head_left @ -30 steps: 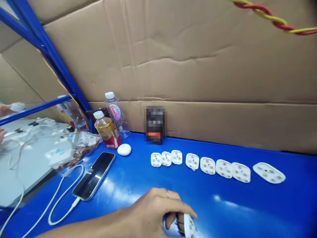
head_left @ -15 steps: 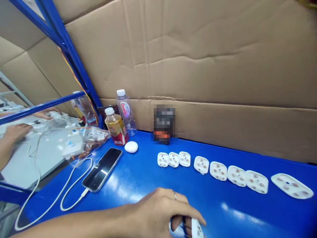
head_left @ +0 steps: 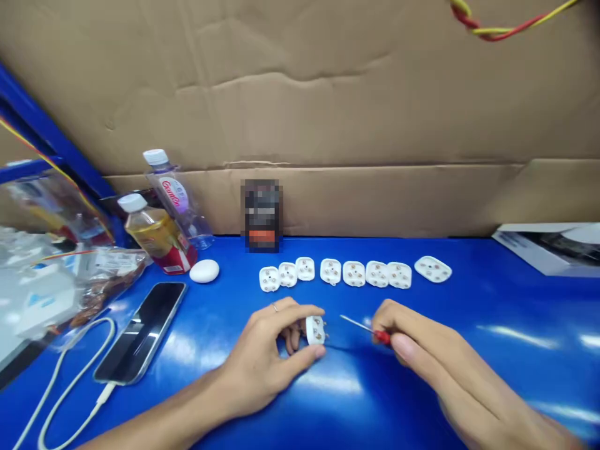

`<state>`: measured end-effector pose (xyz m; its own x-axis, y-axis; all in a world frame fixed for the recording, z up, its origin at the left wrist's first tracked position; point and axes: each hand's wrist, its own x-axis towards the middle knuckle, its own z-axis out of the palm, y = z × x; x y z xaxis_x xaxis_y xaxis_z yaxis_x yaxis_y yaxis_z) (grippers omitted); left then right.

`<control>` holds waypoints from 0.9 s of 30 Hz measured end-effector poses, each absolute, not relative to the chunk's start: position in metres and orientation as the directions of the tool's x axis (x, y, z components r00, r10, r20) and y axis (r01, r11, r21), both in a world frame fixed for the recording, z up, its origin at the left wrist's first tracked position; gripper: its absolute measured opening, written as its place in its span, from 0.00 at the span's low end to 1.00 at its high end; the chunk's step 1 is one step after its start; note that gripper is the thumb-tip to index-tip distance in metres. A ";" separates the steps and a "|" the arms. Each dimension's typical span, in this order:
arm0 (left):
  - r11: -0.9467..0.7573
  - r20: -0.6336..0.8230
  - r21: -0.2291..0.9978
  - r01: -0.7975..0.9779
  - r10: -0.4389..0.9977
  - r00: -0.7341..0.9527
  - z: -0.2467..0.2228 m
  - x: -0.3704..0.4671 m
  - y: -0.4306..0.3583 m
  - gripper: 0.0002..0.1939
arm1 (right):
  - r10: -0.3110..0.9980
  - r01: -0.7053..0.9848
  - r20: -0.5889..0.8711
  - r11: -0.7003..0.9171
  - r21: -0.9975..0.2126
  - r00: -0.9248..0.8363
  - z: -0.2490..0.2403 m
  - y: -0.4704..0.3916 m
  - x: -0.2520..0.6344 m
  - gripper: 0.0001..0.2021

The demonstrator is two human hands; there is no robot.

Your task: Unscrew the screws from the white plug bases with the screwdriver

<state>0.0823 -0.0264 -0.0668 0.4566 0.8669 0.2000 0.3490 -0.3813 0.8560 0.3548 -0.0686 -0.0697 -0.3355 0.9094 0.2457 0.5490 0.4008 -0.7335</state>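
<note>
My left hand [head_left: 257,356] grips a small white plug part [head_left: 315,331] by its edges, between the thumb and the fingers. Metal pins stick out of its right side, and metal contacts show on its face. To the right, my right hand [head_left: 417,350] is closed around a screwdriver [head_left: 362,325] with a red handle. Its thin metal shaft points left at the plug part, and the tip is apart from it. Behind both hands, several similar white plug parts [head_left: 354,274] with metal contacts lie in a row on the blue table [head_left: 356,400].
A phone [head_left: 140,331] with a white charging cable [head_left: 109,394] lies at the left. Behind it are a white egg-shaped object [head_left: 204,271], a drink bottle [head_left: 162,240] and a clear bottle [head_left: 175,194]. A blurred-out dark box [head_left: 261,215] stands by the cardboard wall [head_left: 328,125]. An open white box [head_left: 548,250] lies back right.
The view has swung right and levelled. My right hand with the screwdriver has come into view. My left hand, still holding a white part, now shows farther from the lower edge.
</note>
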 end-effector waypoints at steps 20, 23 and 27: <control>-0.390 0.162 0.821 0.417 0.860 0.484 -0.064 0.083 -0.018 0.17 | 0.898 0.448 0.377 0.439 -0.779 -0.225 -0.054 -0.052 0.342 0.05; -0.389 0.162 0.819 0.422 0.862 0.480 -0.063 0.083 -0.018 0.17 | 0.891 0.447 0.400 0.453 -0.771 -0.214 -0.054 -0.052 0.344 0.04; -0.397 0.171 0.815 0.422 0.860 0.480 -0.064 0.083 -0.017 0.17 | 0.893 0.446 0.395 0.451 -0.773 -0.218 -0.054 -0.052 0.343 0.05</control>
<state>0.0833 -0.0170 -0.0641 0.4803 0.8603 0.1708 0.4216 -0.3972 0.8152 0.3434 -0.0520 -0.0543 -0.2177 0.8927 0.3945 0.4464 0.4506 -0.7731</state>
